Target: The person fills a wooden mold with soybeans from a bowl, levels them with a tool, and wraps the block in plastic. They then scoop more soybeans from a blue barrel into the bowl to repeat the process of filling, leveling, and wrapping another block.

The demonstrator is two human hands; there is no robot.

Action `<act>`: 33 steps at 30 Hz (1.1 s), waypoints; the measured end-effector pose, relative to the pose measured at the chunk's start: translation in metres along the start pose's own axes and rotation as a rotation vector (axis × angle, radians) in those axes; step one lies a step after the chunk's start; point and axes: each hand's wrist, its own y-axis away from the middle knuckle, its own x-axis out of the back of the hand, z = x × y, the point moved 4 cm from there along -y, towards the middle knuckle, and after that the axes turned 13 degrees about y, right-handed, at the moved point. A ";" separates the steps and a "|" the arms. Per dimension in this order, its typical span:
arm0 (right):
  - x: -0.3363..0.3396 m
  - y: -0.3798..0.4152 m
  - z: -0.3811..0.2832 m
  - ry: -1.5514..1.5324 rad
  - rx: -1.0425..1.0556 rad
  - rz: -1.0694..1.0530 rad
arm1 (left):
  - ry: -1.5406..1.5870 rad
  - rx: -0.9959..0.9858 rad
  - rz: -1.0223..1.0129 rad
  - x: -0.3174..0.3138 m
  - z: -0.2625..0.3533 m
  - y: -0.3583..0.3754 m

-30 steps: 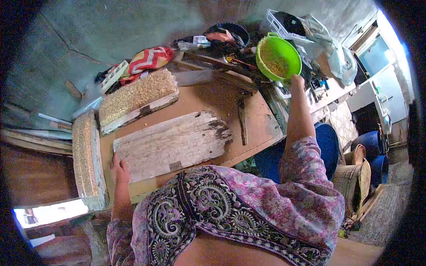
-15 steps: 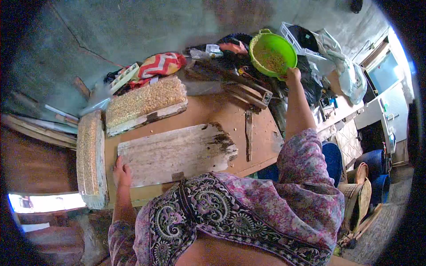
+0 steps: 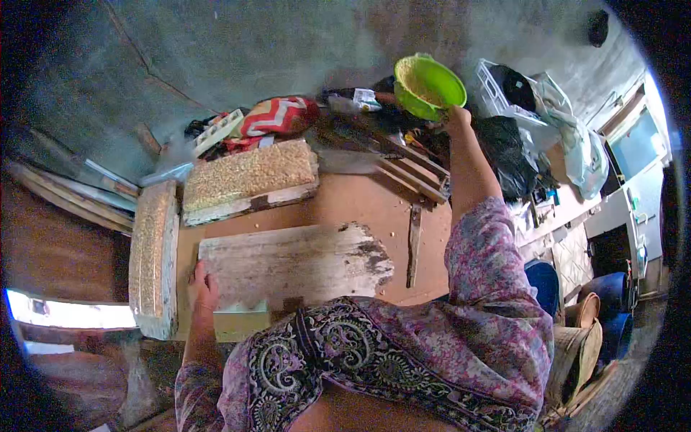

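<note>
My right hand (image 3: 456, 117) grips the near rim of a green bowl (image 3: 443, 85), raised over the clutter at the back of the table. Pale grains lie inside the tilted bowl. My left hand (image 3: 204, 286) rests at the left end of a worn wooden board (image 3: 288, 263), its fingers closed around the edge. Behind that board, a slab of packed pale grains (image 3: 248, 173) sits on another board. A second grain slab (image 3: 150, 248) stands lengthwise at the table's left end.
Wooden slats (image 3: 410, 173) and a thin stick (image 3: 414, 245) lie on the brown tabletop (image 3: 345, 198). A red patterned cloth (image 3: 277, 119) is at the back. Black bags (image 3: 504, 155) and a white crate (image 3: 493, 90) stand right; blue barrels (image 3: 608, 295) are farther right.
The green bowl and my right hand have shifted a little left in view. The table and the things on it appear slightly lower and farther right. My left hand stays at the board's end.
</note>
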 end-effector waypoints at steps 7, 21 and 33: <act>-0.026 0.015 0.007 0.665 0.304 0.243 | -0.056 0.106 -0.046 0.008 0.021 -0.002; -0.050 0.230 0.064 0.837 0.647 -0.845 | -0.029 -0.061 0.027 0.000 -0.001 -0.002; -0.013 0.313 -0.014 1.658 0.801 0.004 | 0.233 -0.017 0.030 -0.002 0.012 -0.005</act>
